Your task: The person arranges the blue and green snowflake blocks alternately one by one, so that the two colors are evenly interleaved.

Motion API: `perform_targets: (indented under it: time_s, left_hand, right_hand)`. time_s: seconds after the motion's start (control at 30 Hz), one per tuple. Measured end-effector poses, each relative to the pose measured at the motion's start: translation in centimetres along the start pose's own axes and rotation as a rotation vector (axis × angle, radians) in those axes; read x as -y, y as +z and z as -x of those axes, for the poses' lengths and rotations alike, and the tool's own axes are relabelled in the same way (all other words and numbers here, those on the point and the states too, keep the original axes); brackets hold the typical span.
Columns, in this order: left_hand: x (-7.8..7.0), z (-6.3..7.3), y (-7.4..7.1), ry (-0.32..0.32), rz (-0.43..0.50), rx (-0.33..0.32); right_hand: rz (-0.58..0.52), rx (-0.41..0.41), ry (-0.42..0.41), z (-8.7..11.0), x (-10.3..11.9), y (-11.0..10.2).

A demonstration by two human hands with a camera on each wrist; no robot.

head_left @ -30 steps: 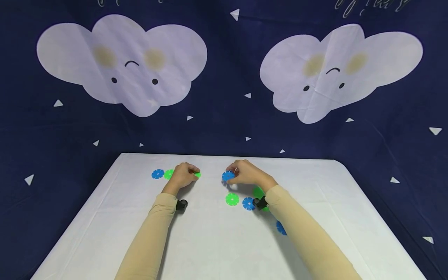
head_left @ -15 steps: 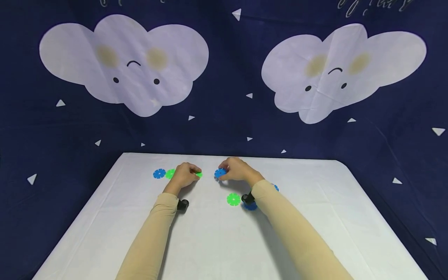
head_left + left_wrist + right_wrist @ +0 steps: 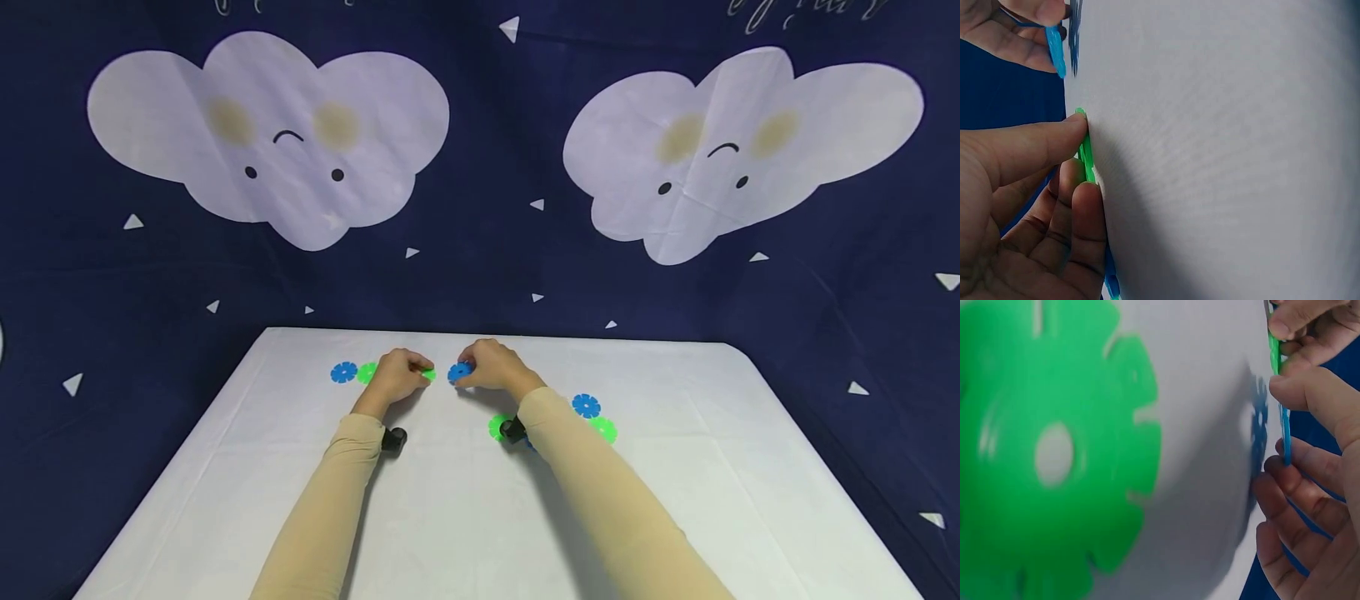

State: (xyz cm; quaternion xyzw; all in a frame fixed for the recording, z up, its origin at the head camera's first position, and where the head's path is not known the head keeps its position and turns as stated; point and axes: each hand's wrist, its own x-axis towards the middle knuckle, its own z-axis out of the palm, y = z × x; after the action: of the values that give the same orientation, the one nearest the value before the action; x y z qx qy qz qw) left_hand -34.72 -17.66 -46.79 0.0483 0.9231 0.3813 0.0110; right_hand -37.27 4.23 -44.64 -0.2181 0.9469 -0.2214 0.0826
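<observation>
Near the far edge of the table, my left hand pinches a green notched plastic disc between thumb and fingers, low against the cloth. My right hand holds a blue notched disc by its edges, a little above the cloth; its shadow falls below. A small gap separates the two discs. Left of the left hand lie a blue disc and a green disc, side by side. The left wrist view also shows part of another blue disc beneath the left fingers.
Under the right wrist a green disc lies partly covered, with a blue one mostly hidden beside it. Right of the forearm are a blue disc and a green disc. A dark cloud-print curtain hangs behind the white table.
My right hand has moved left with the blue disc, closer to the green disc. The left hand has stayed in place. Discs right of the right forearm have come into view.
</observation>
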Motion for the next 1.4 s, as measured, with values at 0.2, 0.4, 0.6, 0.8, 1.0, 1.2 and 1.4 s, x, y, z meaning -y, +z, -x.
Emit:
perform_targets:
  time_s: [0.2, 0.4, 0.6, 0.8, 1.0, 1.2, 1.4]
  left_hand:
    - [0.0, -0.1, 0.1, -0.002, 0.004, -0.004]
    - [0.1, -0.1, -0.1, 0.002, 0.0, 0.002]
    - [-0.1, 0.0, -0.1, 0.002, -0.011, 0.005]
    - [-0.1, -0.1, 0.0, -0.005, -0.014, 0.007]
    - [-0.2, -0.1, 0.0, -0.008, -0.016, 0.014]
    - [-0.2, -0.1, -0.1, -0.011, -0.013, 0.018]
    - [-0.2, -0.1, 0.0, -0.022, -0.009, 0.016]
  right_hand:
    - [0.015, -0.02, 0.032, -0.2, 0.7, 0.7]
    - [0.04, -0.041, 0.038, -0.4, 1.4, 1.1]
    - [0.061, -0.051, 0.033, -0.5, 2.0, 1.2]
    - [0.077, -0.048, 0.079, -0.5, 2.5, 1.4]
    - [0.082, -0.054, 0.114, -0.3, 3.1, 1.3]
    - [0.081, -0.06, 0.127, -0.2, 3.3, 1.3]
    - [0.082, -0.051, 0.128, -0.2, 3.3, 1.3]
